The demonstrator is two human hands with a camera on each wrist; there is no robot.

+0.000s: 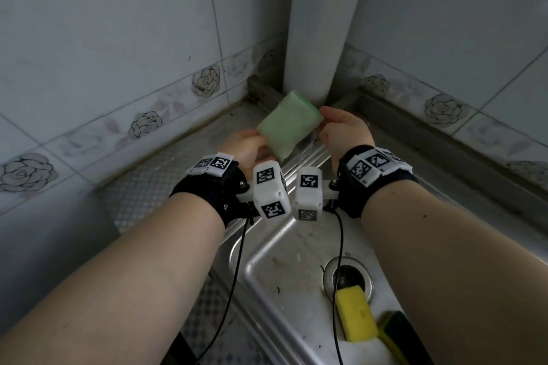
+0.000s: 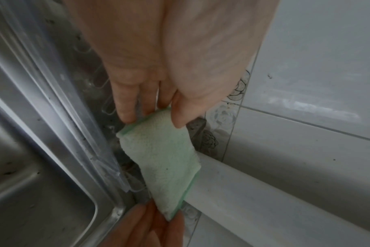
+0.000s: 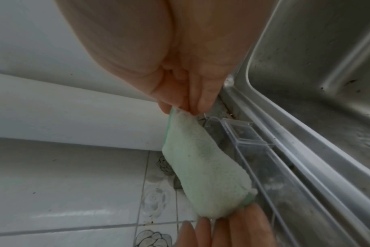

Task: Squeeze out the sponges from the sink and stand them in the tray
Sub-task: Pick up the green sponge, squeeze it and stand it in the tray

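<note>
A pale green sponge (image 1: 287, 124) hangs in the air between both hands, above the clear plastic tray (image 3: 262, 150) behind the sink's back rim. My left hand (image 1: 247, 147) pinches its near corner between thumb and fingers (image 2: 125, 107). My right hand (image 1: 341, 127) pinches the opposite corner (image 3: 180, 108). The sponge (image 2: 165, 160) is tilted and slightly bowed, close to the white pipe (image 1: 323, 24). A yellow sponge (image 1: 355, 315) lies in the steel sink (image 1: 281, 270) beside the drain (image 1: 347, 275), with a yellow and dark green sponge (image 1: 394, 332) next to it.
The white pipe stands in the tiled corner right behind the green sponge. A patterned metal ledge (image 1: 154, 184) runs left of the sink. Tiled walls (image 1: 118, 38) close in on the left and right. Cables hang from both wrist cameras over the basin.
</note>
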